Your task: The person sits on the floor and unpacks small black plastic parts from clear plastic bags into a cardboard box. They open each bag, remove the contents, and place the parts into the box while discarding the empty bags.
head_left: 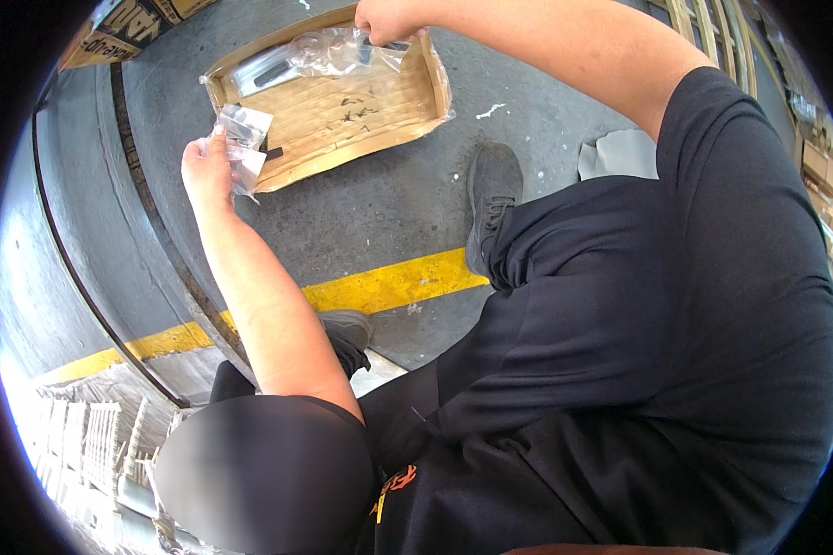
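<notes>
A shallow cardboard tray point(379, 106) with clear wrap on its rim lies on the floor. At its near-left corner, my left hand point(208, 171) is closed on small clear plastic packets point(247, 125), its thumb pressed on top. Across the far right corner, the fingers of my right hand point(391, 20) curl over a clear plastic bag point(338, 54) with something dark in it; its fingertips are partly hidden. Along the tray's far side lies another clear packet point(261, 72) with a dark strip. Several tiny dark pieces point(352, 115) are scattered on the cardboard bottom.
A printed carton point(125, 32) stands at the far left, near a dark groove in the floor. A yellow floor stripe point(389, 282) runs between me and the tray. My shoe point(493, 194) is close to the tray. Wooden pallets point(713, 32) stand at the far right.
</notes>
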`<state>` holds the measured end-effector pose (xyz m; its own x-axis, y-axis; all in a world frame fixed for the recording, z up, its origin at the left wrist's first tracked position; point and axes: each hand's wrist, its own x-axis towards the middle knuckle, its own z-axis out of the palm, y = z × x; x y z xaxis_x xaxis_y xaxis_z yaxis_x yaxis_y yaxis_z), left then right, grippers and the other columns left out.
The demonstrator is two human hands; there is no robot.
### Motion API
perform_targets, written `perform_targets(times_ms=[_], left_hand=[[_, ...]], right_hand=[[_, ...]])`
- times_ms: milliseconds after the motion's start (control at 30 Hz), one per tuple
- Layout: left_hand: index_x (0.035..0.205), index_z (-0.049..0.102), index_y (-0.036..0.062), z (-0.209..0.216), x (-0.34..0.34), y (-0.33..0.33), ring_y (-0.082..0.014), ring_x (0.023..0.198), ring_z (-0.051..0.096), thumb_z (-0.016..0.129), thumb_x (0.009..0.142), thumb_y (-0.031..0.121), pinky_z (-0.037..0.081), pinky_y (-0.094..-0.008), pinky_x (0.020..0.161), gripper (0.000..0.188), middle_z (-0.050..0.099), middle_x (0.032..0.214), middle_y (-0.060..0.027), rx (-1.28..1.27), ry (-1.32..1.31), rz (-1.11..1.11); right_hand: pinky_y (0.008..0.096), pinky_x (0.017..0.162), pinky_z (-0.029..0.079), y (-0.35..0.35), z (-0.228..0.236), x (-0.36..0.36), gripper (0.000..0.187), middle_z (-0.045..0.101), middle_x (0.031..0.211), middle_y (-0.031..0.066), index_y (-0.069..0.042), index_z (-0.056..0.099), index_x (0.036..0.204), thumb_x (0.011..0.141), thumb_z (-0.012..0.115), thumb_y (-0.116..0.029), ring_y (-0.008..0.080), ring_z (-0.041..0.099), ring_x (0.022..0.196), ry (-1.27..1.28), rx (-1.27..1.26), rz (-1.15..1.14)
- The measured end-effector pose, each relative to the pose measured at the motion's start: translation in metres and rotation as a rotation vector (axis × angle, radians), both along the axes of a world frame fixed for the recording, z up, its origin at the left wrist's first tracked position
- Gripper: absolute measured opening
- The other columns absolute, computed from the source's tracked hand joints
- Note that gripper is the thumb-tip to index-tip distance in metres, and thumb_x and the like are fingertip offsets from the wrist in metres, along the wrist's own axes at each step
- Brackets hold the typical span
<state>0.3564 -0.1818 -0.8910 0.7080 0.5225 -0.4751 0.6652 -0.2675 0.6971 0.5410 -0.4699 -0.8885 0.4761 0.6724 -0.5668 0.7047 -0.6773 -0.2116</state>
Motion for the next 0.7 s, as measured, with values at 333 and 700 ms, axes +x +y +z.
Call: perform_targets(times_ms=[333, 700], left_hand=[[0.110, 0.067, -0.0045, -0.008, -0.008, 0.008, -0.0147, 0.065, 0.062, 0.074, 0.088, 0.006, 0.049, -0.0300, 0.055, 0.025, 0.072, 0.089, -0.0101, -0.094, -0.080, 0.093], [0.104, 0.069, -0.0024, 0.000, -0.007, 0.010, -0.0129, 0.060, 0.060, 0.073, 0.091, 0.015, 0.046, -0.0286, 0.052, 0.023, 0.071, 0.083, -0.0071, -0.074, -0.015, 0.041]], right_hand=[[0.0472, 0.074, 0.058, 0.005, 0.007, -0.001, 0.027, 0.075, 0.088, 0.0180, -0.011, 0.078, 0.091, 0.071, 0.060, -0.017, 0.0366, 0.072, 0.083, 0.039, -0.004, -0.033], [0.0467, 0.074, 0.058, 0.008, 0.010, -0.001, 0.032, 0.075, 0.090, 0.0169, -0.013, 0.078, 0.099, 0.071, 0.061, -0.017, 0.0350, 0.073, 0.083, 0.082, 0.020, -0.080]])
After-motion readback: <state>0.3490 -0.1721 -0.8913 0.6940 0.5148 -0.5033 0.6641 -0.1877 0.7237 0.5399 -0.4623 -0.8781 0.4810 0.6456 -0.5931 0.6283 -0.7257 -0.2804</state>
